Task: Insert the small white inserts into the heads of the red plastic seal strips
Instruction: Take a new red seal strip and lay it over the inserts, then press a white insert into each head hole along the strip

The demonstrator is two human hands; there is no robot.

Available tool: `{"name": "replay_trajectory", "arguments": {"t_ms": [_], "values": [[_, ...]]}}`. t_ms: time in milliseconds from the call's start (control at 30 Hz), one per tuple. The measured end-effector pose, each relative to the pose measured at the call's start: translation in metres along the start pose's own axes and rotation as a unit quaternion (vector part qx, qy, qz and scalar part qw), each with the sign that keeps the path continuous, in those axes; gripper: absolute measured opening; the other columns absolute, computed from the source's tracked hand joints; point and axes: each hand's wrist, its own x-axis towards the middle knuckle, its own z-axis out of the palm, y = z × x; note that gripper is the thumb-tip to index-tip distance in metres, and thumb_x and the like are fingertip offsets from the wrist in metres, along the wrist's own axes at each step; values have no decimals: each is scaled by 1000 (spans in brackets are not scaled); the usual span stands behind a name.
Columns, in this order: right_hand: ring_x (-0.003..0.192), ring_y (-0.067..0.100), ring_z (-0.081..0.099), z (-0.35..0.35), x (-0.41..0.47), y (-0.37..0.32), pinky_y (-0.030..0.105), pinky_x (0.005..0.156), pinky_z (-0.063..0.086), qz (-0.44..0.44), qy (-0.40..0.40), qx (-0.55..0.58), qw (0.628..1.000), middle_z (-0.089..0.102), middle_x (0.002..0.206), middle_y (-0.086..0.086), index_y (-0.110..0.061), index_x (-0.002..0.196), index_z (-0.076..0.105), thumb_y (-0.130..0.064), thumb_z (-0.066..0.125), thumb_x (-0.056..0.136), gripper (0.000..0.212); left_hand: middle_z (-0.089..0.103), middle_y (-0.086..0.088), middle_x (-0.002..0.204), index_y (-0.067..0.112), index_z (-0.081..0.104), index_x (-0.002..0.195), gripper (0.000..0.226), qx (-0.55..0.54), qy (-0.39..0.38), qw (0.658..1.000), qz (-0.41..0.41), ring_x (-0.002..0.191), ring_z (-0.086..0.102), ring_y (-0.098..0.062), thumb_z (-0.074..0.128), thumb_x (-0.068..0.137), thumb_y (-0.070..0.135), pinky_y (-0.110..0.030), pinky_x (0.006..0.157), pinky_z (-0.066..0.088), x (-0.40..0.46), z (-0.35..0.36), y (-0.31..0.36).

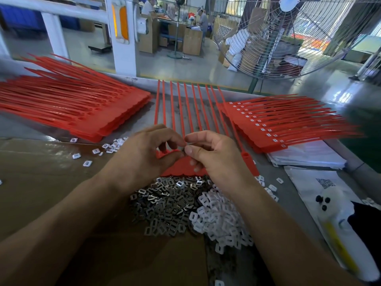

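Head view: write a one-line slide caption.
Both hands, left hand and right hand, work at the head end of a red seal strip sheet, above piled white inserts.

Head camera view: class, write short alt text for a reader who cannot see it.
Two hands, left hand and right hand, meet fingertip to fingertip over the heads of a red seal strip comb. Piles of metal clips and white inserts lie just below.
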Motion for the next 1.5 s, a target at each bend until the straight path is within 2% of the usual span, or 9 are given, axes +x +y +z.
{"name": "replay_trajectory", "arguments": {"t_ms": [133, 300, 400, 533, 700, 967, 1100, 1367, 1500], "values": [[64, 3, 66, 1, 0, 2, 17, 62, 53, -9, -1, -18, 1000, 74, 83, -6, -25, 107, 72, -15, 71, 97, 15, 62, 18, 92, 32, 71, 97, 15, -3, 0, 1000, -7, 86, 61, -5, 78, 83, 29, -8, 72, 40, -2, 2, 0], [80, 4, 71, -1, -1, 6, 26, 77, 57, -18, 11, -83, 996, 77, 91, -8, -32, 106, 72, -33, 70, 97, 9, 63, 18, 87, 35, 71, 90, 10, 56, 39, 995, -71, 84, 59, -1, 76, 84, 31, -10, 71, 40, 1, -5, -11], [83, 1, 70, -1, -1, 6, 23, 78, 55, -17, 15, -108, 994, 76, 91, -11, -31, 102, 74, -35, 69, 97, 9, 63, 19, 83, 35, 74, 88, 7, 89, 33, 983, -154, 81, 59, -1, 78, 83, 31, -35, 79, 52, 0, -14, -23], [81, -1, 68, 0, -2, 7, 14, 71, 48, -25, 8, -145, 989, 75, 90, -12, -30, 100, 74, -34, 68, 98, 8, 64, 20, 82, 38, 74, 84, 7, 114, -2, 967, -227, 85, 60, -10, 79, 82, 34, -46, 93, 49, 0, -20, -25], [82, -2, 68, -1, -2, 6, 7, 66, 46, -28, -1, -169, 985, 74, 90, -12, -30, 100, 74, -33, 67, 99, 8, 67, 16, 84, 38, 76, 86, 7, 127, -18, 959, -254, 90, 60, -15, 80, 81, 35, -45, 96, 47, 0, -19, -25], [83, -2, 68, -1, -2, 6, 15, 73, 48, -28, -11, -182, 983, 74, 90, -12, -29, 102, 75, -33, 66, 100, 10, 72, 11, 85, 35, 78, 88, 7, 119, -35, 953, -277, 90, 64, -15, 79, 82, 34, -43, 95, 48, 1, -19, -22], [82, -2, 67, -2, -4, 5, 16, 73, 48, -33, -21, -188, 981, 73, 88, -14, -30, 102, 75, -33, 68, 98, 9, 74, 12, 81, 36, 78, 87, 6, 95, -44, 952, -288, 79, 68, -11, 79, 83, 32, -40, 93, 51, 1, -21, -22], [87, -7, 65, -4, -7, 0, 13, 76, 47, -61, -131, -265, 953, 72, 92, -22, -33, 97, 78, -38, 77, 92, 8, 73, 12, 83, 30, 77, 91, 16, 80, -3, 952, -296, 74, 68, -9, 68, 92, 17, -38, 80, 57, 0, -21, -23], [87, -6, 63, -5, -7, -3, 12, 72, 46, -66, -176, -299, 936, 66, 93, -21, -32, 94, 78, -45, 83, 84, 17, 69, 10, 75, 35, 76, 83, 28, 94, -24, 946, -310, 58, 61, -12, 63, 91, 11, -34, 69, 54, 1, -21, -23]]}}
